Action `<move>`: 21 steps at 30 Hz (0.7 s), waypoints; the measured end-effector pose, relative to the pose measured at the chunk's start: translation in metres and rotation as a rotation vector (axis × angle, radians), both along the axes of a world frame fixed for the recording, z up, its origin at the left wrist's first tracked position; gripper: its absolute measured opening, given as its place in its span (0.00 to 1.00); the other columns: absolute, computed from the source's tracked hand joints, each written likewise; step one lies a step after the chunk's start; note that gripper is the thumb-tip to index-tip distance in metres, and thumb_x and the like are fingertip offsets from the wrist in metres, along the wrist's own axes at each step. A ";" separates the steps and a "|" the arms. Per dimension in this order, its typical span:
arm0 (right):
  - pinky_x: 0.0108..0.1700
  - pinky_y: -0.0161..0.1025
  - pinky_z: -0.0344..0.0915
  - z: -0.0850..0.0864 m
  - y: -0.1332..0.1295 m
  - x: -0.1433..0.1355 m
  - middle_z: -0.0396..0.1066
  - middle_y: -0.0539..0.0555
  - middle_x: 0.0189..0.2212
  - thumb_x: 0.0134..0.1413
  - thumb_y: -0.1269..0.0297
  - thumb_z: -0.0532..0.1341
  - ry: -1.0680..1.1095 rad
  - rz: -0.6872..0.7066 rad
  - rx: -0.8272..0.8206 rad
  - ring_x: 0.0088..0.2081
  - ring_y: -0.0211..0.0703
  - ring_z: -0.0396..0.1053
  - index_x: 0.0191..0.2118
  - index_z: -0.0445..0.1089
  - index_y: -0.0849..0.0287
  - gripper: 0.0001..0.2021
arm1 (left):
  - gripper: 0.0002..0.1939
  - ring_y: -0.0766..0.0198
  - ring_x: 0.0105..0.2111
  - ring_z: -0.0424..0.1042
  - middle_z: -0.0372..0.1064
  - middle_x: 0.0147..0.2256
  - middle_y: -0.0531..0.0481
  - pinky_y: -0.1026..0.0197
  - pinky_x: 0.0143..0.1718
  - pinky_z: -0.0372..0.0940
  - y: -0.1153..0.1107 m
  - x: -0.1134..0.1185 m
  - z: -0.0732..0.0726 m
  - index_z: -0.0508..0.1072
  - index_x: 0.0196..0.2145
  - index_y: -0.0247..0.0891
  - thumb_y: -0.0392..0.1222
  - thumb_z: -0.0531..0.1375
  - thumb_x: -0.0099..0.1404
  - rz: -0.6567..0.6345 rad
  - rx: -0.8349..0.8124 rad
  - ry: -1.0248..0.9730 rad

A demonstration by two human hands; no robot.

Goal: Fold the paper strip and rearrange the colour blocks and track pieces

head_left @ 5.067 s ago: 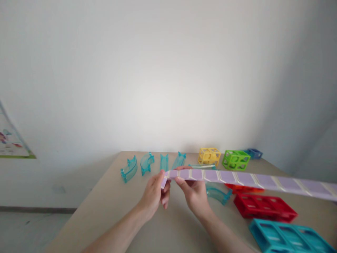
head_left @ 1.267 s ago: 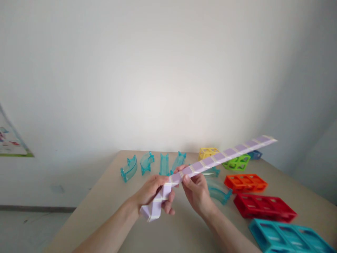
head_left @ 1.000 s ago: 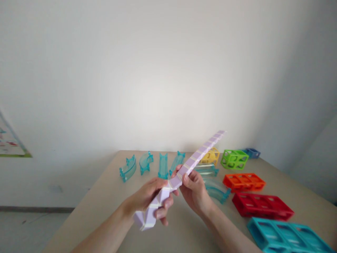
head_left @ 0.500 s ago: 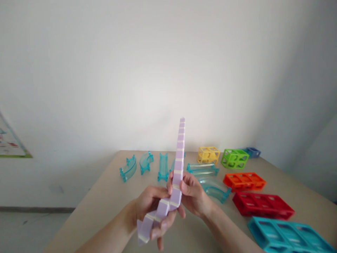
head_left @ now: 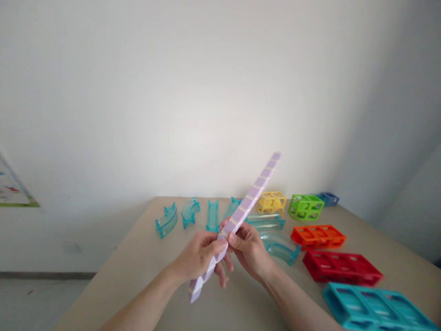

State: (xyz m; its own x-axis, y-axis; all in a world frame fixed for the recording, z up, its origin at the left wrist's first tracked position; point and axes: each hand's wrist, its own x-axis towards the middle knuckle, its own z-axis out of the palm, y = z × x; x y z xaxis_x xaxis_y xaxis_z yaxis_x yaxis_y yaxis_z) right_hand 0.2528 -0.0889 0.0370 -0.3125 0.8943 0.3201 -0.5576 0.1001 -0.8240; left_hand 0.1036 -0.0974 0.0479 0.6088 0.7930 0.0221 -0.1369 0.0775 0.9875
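A long, jointed strip of lilac segments with pale bands (head_left: pixel 248 201) slants from lower left to upper right, held above the table. My left hand (head_left: pixel 203 255) is closed on its lower part, thumb on top and fingers beneath. Just above and to the right, my right hand (head_left: pixel 248 243) pinches the strip between thumb and fingers. The upper end sticks out freely in front of the wall. The lower end hangs below my left hand.
On the table (head_left: pixel 138 257) lie clear blue track pieces (head_left: pixel 212 216) behind my hands. To the right are yellow (head_left: pixel 272 202), green (head_left: pixel 306 207), orange (head_left: pixel 319 236), red (head_left: pixel 342 268) and turquoise (head_left: pixel 379 307) open frames, with a blue piece (head_left: pixel 330 199) at the back.
The strip's upper end has swung right, from nearly upright to slanting. Its lower part has straightened and moved up slightly. My left thumb now lies over the strip.
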 end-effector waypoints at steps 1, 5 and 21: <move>0.23 0.33 0.61 0.000 0.000 0.000 0.70 0.50 0.25 0.45 0.63 0.71 0.001 -0.029 0.016 0.22 0.36 0.65 0.38 0.72 0.59 0.13 | 0.17 0.60 0.15 0.73 0.74 0.23 0.44 0.59 0.21 0.68 0.000 0.001 0.000 0.68 0.30 0.32 0.51 0.55 0.64 0.002 -0.046 -0.060; 0.29 0.37 0.65 0.000 -0.001 0.002 0.72 0.50 0.28 0.43 0.65 0.72 -0.032 -0.099 0.078 0.27 0.40 0.68 0.38 0.72 0.56 0.14 | 0.15 0.62 0.14 0.71 0.74 0.22 0.45 0.56 0.24 0.71 0.000 0.002 0.001 0.68 0.34 0.33 0.48 0.50 0.67 -0.023 -0.170 -0.213; 0.29 0.34 0.60 0.007 -0.004 0.005 0.73 0.52 0.29 0.50 0.56 0.68 0.049 -0.015 0.102 0.22 0.35 0.64 0.39 0.73 0.60 0.15 | 0.20 0.74 0.10 0.57 0.65 0.20 0.54 0.60 0.20 0.71 0.009 -0.012 -0.002 0.71 0.38 0.30 0.50 0.48 0.67 -0.417 -0.481 -0.329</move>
